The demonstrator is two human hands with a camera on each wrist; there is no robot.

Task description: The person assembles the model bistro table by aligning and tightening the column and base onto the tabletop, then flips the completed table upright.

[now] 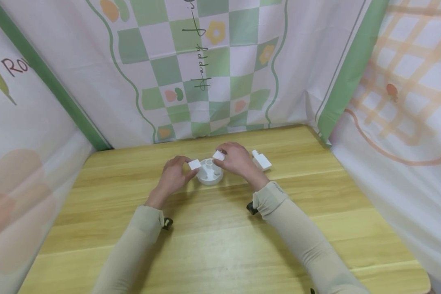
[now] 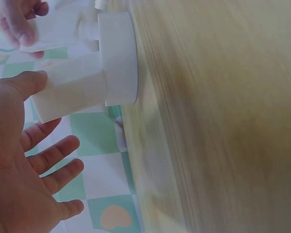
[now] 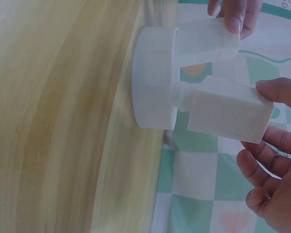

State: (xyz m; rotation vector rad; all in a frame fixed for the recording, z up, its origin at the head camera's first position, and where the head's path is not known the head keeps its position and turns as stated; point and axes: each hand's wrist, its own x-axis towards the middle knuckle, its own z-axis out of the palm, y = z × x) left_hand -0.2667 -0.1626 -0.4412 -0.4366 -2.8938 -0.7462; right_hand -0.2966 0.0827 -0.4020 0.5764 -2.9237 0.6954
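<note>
A round white base (image 1: pixel 210 181) with raised round sockets sits on the table between my hands. My left hand (image 1: pixel 172 176) pinches the outer end of a white square bottle-like block (image 2: pixel 72 90) by thumb and index finger; its other end meets the base, and its tip is hidden. In the right wrist view, a second such block (image 3: pixel 228 111) has its narrow neck pointing down at the base's top face. My right hand (image 1: pixel 237 158) pinches that block at its upper end. How deep either block sits in the base I cannot tell.
A third white block with a narrow neck (image 1: pixel 261 161) lies on the wooden table (image 1: pixel 220 245), right of my right hand. Patterned cloth (image 1: pixel 213 61) hangs behind the table's far edge and on both sides.
</note>
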